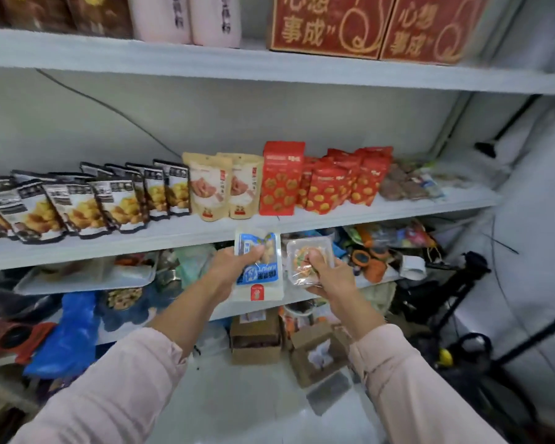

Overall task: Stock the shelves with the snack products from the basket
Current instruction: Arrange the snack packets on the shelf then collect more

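Black-and-white bags (77, 203): they stand in leaning rows at the left of the middle shelf (189, 233), with their pictures facing out so shoppers can see them.
Tan pouches (225, 187): two stand side by side, just right of those bags.
Left hand (234, 264): its fingers are curled tight on the blue-and-white pack (260, 277). It holds the pack just under the shelf edge, and I think it is ready to go up.
Red box (281, 177): it stands tall next to the pouches.
Right hand (327, 274): its fingers pinch the clear tray pack (305, 261), near the blue pack. Orange and green bits show inside.
Red bags (343, 181): they are packed close together, the same kind in one spot.
Brown packs (404, 184): they lie flat in clear wrap at the right end.
Basket: I cannot see it here.
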